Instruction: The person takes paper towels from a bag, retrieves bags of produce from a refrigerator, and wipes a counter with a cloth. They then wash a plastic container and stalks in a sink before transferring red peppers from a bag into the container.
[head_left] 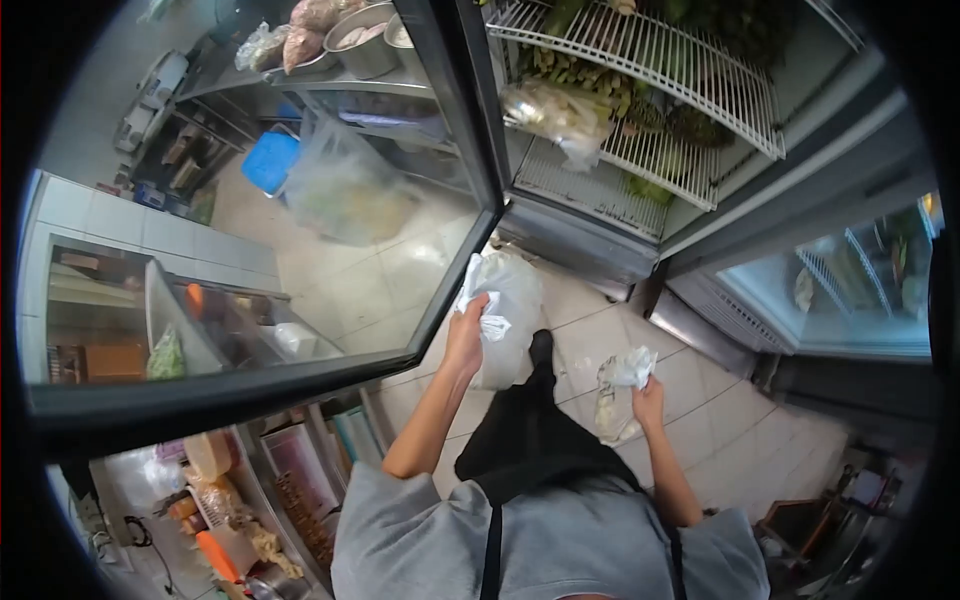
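- Plastic, white and bulky, makes up the large bag (515, 300) at my left hand (466, 328); my fingers are closed around its gathered top.
- Most of that bag lies just to the right of my left hand and below it, near my dark shoe (541, 350). I can't tell whether its bottom touches the floor (590, 330).
- My right hand (648, 400) is closed too, gripping the bunched white top of a small bag (617, 405).
- The small bag hangs just to the left of my right hand, see-through lower down, with something pale in it that I can't make out.
- Between my two hands are the large bag's body, a stretch of tiles and the small bag; the two bags are apart.
- My left hand is close to the black frame of the open glass door (400, 362), though I can't tell if they touch.
- Ahead of me, the open fridge has white wire shelves (660, 60) with green produce on them, and a clear bag of pale food (560, 115) sits on the left side, well apart from my hands.
- To my right stands another fridge (840, 280), its glass front showing lit shelves.
- Through the open door's glass I see a blue container (270, 163) beside a big translucent bag (345, 190).
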